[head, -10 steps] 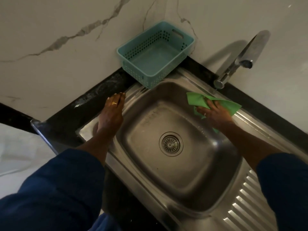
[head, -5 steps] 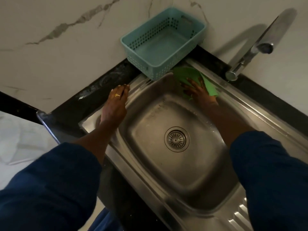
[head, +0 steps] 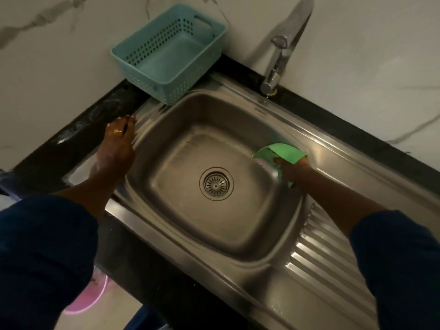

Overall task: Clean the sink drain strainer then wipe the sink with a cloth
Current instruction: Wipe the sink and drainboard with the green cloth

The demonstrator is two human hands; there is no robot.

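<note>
Two hands: left hand [head: 116,148] flat on the left rim of the sink [head: 152,129], fingers [head: 123,125] straight, pressed together.
Right hand [head: 295,170]: on the green cloth [head: 285,151] at the basin's right wall; fingers covered, grip unclear.
Strainer [head: 216,183]: seated mid-basin.

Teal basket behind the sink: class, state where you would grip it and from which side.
Probably by the rims of its two short ends, from above. The teal basket stands upright and open-topped, and its far end has a cut-out handle slot. The wall is close behind, so reaching from the sink side looks easier.
</note>
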